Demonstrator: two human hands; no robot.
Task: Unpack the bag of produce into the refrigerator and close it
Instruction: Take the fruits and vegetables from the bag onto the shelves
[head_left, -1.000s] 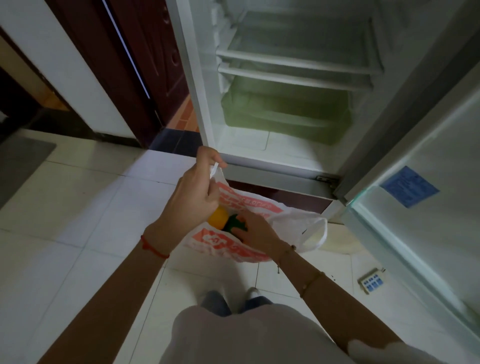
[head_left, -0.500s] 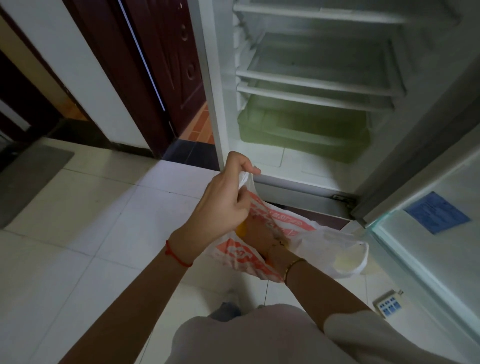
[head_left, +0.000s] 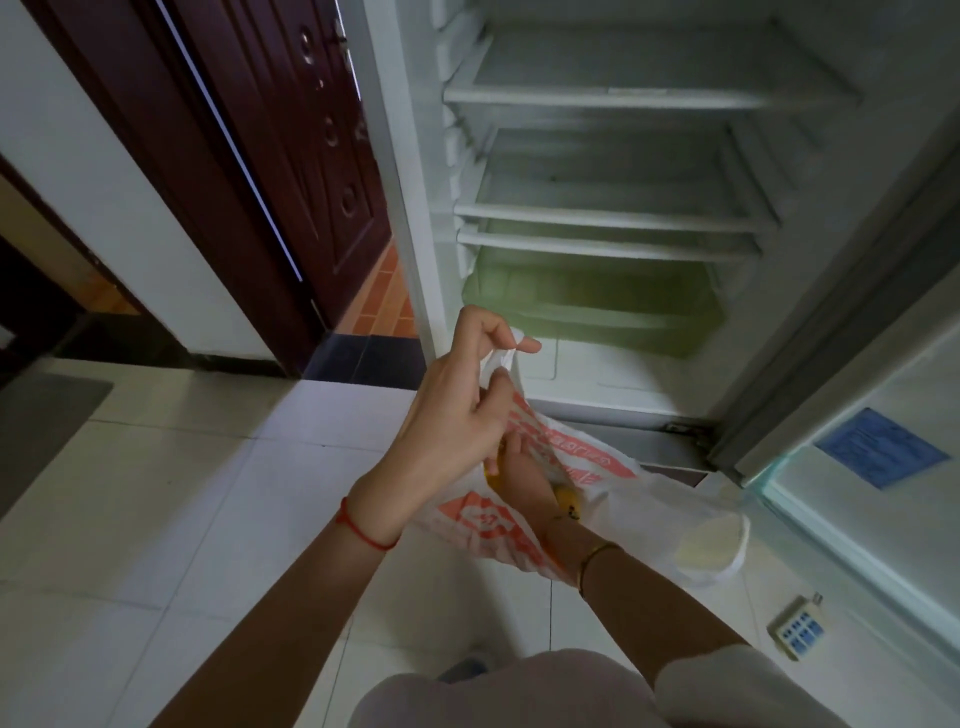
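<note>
Left hand pinching one handle of the bag, holding its mouth up and open in front of the open refrigerator, above the floor. Thin white plastic with orange print: soft, light, slippery, likely to sag and tear if yanked, so best taken by the handles. Right hand plunged inside the bag, its fingers hidden; whether closed on anything cannot be told. A bit of yellow produce just beside the wrist, probably smooth and easily bruised, best cupped whole from below. Second handle hanging loose on the right. Shelves bare as far as seen.
</note>
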